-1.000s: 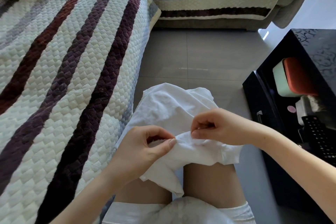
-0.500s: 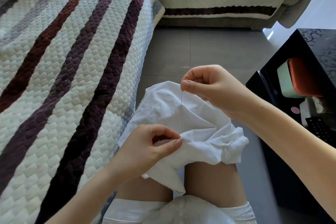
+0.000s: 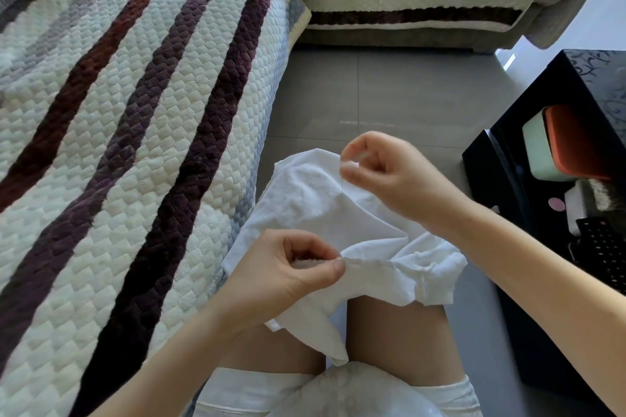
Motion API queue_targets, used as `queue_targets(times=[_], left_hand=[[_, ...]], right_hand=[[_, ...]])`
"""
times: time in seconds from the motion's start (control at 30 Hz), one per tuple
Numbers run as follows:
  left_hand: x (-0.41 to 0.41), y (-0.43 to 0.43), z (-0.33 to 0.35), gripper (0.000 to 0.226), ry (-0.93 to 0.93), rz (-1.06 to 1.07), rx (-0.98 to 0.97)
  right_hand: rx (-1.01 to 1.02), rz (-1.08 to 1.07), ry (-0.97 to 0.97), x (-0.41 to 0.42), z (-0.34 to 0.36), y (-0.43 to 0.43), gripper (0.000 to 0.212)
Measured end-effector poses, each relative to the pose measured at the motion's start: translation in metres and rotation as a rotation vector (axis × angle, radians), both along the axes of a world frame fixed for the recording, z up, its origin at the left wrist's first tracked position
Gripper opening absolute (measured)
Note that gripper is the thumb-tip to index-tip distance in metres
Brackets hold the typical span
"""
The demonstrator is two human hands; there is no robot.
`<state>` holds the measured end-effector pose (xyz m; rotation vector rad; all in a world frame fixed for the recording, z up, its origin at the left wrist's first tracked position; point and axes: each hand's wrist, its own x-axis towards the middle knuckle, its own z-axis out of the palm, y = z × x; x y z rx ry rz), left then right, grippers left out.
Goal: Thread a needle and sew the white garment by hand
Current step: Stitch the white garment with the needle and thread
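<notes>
**Stitch being drawn up; seam not finished**

Change noted: a second ago the right hand sat low at the fold, beside the left. It now stands raised above the cloth, with the thread drawn up after it. The left hand has held its place.

Progress: threading appears done, since a thread already runs from the cloth. Sewing is under way, with one stitch being pulled through. How much seam remains cannot be judged.

Left to right: a striped quilted sofa cover [image 3: 135,145] fills the left side. The left hand [image 3: 288,271] sits low at centre, thumb and forefinger pinching a rumpled fold of the white garment [image 3: 366,223], which drapes over the person's knees. A fine thread [image 3: 342,191] rises from that fold. The right hand [image 3: 389,176] holds its upper end between thumb and forefinger, the other fingers loosely curled. The needle is too small to make out. A black table [image 3: 508,179] stands at the right.
</notes>
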<state>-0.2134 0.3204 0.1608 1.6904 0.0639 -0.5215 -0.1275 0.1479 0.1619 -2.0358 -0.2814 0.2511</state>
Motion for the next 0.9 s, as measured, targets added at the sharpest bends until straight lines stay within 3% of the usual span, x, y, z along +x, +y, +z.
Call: queue_targets(times=[0.07, 0.2, 0.9], left_hand=[[0.0, 0.0, -0.001, 0.016, 0.057, 0.027, -0.044], [0.002, 0.001, -0.003, 0.005, 0.152, 0.078, -0.138], [0.011, 0.002, -0.01, 0.005, 0.182, -0.034, -0.146]], right_hand=[[-0.133, 0.074, -0.032, -0.009, -0.013, -0.008, 0.035], [-0.088, 0.151, -0.154, -0.038, -0.026, -0.021, 0.008], [0.062, 0.27, 0.03, -0.06, -0.029, -0.03, 0.016]])
